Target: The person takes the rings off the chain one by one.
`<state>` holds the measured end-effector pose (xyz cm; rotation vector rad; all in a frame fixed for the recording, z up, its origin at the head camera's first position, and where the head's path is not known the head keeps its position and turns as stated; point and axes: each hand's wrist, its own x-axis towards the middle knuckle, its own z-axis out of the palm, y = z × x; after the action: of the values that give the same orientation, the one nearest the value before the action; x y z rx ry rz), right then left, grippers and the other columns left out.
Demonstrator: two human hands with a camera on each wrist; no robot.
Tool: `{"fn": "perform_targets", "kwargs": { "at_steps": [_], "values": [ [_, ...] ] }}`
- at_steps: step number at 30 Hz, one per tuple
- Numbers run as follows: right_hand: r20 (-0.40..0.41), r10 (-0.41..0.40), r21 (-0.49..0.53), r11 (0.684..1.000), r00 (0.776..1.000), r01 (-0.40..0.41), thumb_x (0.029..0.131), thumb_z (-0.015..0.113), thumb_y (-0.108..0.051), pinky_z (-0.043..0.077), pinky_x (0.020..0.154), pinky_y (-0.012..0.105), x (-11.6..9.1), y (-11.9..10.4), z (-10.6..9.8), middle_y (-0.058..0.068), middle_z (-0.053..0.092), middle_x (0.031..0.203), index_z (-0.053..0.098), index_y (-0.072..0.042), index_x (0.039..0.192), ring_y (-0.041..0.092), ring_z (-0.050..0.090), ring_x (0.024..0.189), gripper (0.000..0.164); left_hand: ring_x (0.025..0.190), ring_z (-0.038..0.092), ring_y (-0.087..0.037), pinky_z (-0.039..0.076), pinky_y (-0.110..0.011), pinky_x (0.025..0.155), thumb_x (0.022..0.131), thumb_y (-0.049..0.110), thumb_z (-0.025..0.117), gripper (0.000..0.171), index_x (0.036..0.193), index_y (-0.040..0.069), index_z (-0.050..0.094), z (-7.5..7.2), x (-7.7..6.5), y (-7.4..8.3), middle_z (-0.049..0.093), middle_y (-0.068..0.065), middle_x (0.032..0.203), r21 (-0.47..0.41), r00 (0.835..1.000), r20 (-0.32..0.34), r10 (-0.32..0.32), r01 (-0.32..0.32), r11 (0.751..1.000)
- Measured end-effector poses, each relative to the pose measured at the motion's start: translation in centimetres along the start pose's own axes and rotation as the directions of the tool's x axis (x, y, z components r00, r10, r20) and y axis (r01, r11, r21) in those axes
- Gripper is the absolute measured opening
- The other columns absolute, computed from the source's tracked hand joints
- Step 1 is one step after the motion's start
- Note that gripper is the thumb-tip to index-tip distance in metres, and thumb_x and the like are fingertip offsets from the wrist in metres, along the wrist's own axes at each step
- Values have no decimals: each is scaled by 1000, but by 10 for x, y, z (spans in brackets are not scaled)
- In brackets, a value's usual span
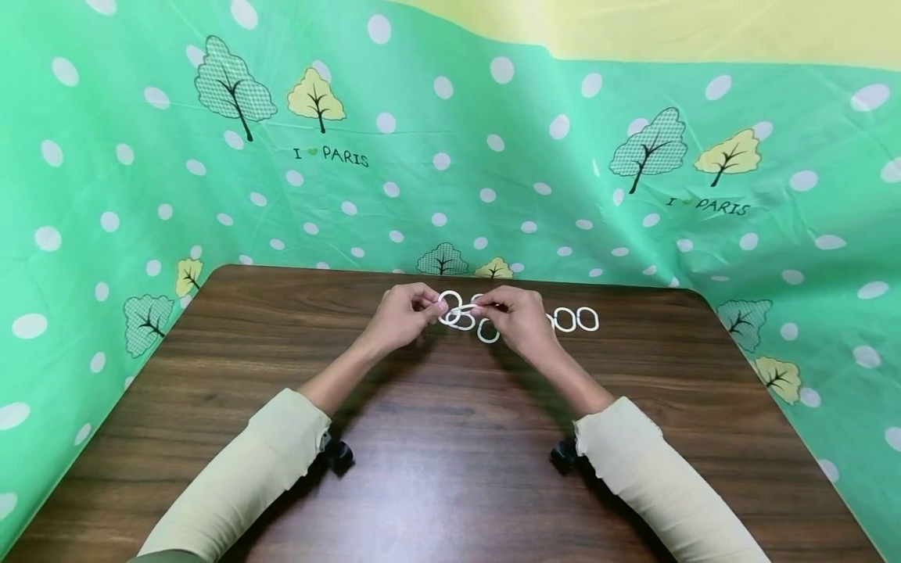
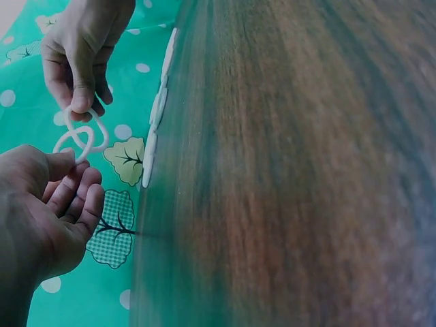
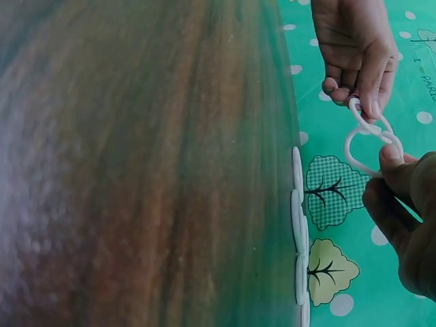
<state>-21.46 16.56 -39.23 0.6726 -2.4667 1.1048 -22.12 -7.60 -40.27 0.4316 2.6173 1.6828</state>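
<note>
My left hand [image 1: 403, 319] pinches a white ring [image 1: 450, 293] between thumb and fingertips, held up over the far part of the table. Facing it, my right hand [image 1: 524, 319] pinches a second white ring [image 1: 469, 306]. In both wrist views the two held rings cross each other and look looped together; the left wrist view shows the right-hand ring [image 2: 103, 126] above the left-hand one [image 2: 57, 141]. Below and around the hands, more white oval rings [image 1: 479, 334] lie on the table, some partly hidden by the right hand.
To the right of the right hand, white oval rings [image 1: 597, 319] lie side by side in a row. The brown wood-grain table [image 1: 436, 485] reaches back to a green dotted cloth [image 1: 436, 188] hung behind it. Each sleeve has a black device [image 1: 341, 458] at its cuff.
</note>
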Motion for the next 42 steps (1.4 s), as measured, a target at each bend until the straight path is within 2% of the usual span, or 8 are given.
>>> {"fn": "perform_targets", "kwargs": {
  "at_steps": [6, 13, 23, 27, 31, 34, 37, 42],
  "values": [
    [-17, -142, -122, 983, 990, 139, 92, 90, 0, 69, 85, 44, -2, 1, 0, 17, 85, 97, 87, 3, 99, 34, 84, 95, 8, 72, 74, -47, 59, -28, 67, 106, 19, 82, 16, 110, 4, 81, 1, 0, 0, 84, -13, 101, 21, 1000, 2, 9, -9, 1000],
    [-13, -208, -249, 948, 978, 198, 92, 88, 1, 68, 87, 47, -3, -4, -2, 17, 84, 95, 86, 4, 99, 36, 81, 94, 8, 75, 73, -46, 57, -28, 56, 105, 17, 82, 14, 107, 3, 80, 3, 3, 0, 84, -14, 97, -1, 1000, 7, 21, -21, 1000],
    [64, -302, -424, 855, 951, 300, 91, 84, 4, 68, 77, 44, -1, -12, -3, 16, 81, 90, 85, 0, 94, 34, 80, 88, 5, 72, 69, -13, 59, -26, 65, 104, 17, 83, 15, 108, 2, 81, 3, 2, 3, 84, -13, 95, -1, 1000, 11, 18, -18, 1000],
    [91, -198, -371, 903, 976, 217, 94, 85, 0, 69, 80, 45, -3, -13, -4, 17, 83, 93, 86, 1, 98, 34, 82, 88, 4, 75, 72, -19, 66, -39, 67, 104, 15, 83, 15, 108, 1, 81, -1, 2, 4, 83, -16, 93, -17, 1000, 7, -20, 20, 1000],
    [181, 41, -241, 970, 983, 4, 98, 87, -9, 66, 77, 40, -2, -20, -7, 15, 86, 98, 88, -1, 102, 24, 79, 83, 9, 72, 71, -16, 64, -38, 64, 104, 18, 84, 15, 107, 3, 82, -8, 1, 3, 83, -13, 90, 22, 996, 23, -87, 86, 996],
    [284, 216, -217, 964, 934, -157, 100, 87, -17, 58, 73, 33, 2, -26, -8, 9, 88, 100, 90, -7, 104, 15, 71, 79, 11, 68, 70, -16, 59, -30, 60, 103, 21, 86, 17, 104, 4, 83, -13, -3, 1, 83, -11, 85, 77, 988, 31, -150, 147, 986],
    [379, 373, -224, 925, 847, -307, 101, 88, -24, 53, 69, 29, 4, -29, -7, 5, 86, 93, 90, -12, 104, 12, 67, 74, 13, 63, 69, -14, 57, -26, 59, 102, 23, 87, 18, 100, 5, 86, -18, -8, -2, 82, -9, 78, 129, 978, 35, -206, 200, 971],
    [469, 490, -212, 870, 735, -445, 98, 90, -24, 53, 60, 26, 5, -27, -2, 6, 78, 76, 86, -10, 98, 13, 68, 63, 14, 58, 69, -12, 60, -27, 57, 102, 22, 86, 20, 93, 4, 87, -23, -11, -5, 80, -6, 72, 189, 953, 72, -295, 277, 942]
  ]
}}
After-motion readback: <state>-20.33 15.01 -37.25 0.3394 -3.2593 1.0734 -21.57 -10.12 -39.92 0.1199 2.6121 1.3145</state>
